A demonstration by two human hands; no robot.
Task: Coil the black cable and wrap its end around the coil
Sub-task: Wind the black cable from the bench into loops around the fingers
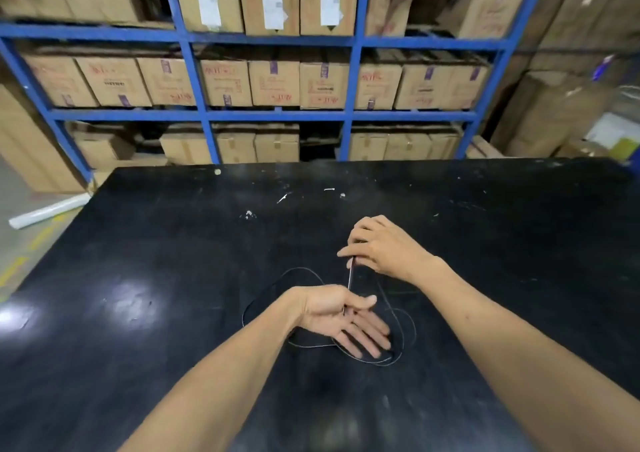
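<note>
A: Start at the left. What's at nine o'clock?

B: A white roll (48,210) lying on the floor, just off the black tabletop (138,261). Behind it, from ten round to two o'clock, a blue rack (194,115) stacked with cardboard boxes (273,82).

A: And the hands?

B: The left hand (341,316) sits near the middle of the tabletop, palm up and turned to the right, its fingers (367,339) stretched flat and spread toward four o'clock. Its thumb (360,301) is folded across the palm, pinning the black cable (350,276) there.

A: Where does the cable go from the thumb?

B: A short straight stretch climbs toward twelve o'clock into the right hand (384,245), which is knuckles up with the fingers curled down around that stretch (I can't tell exactly which fingers press it). The rest lies on the tabletop in loose loops: one bulges out at nine o'clock of the left wrist, another curves round under the left fingers and out toward three o'clock.

A: Any tight coil?

B: No, just slack, uneven loops, hard to trace against the dark surface.
</note>
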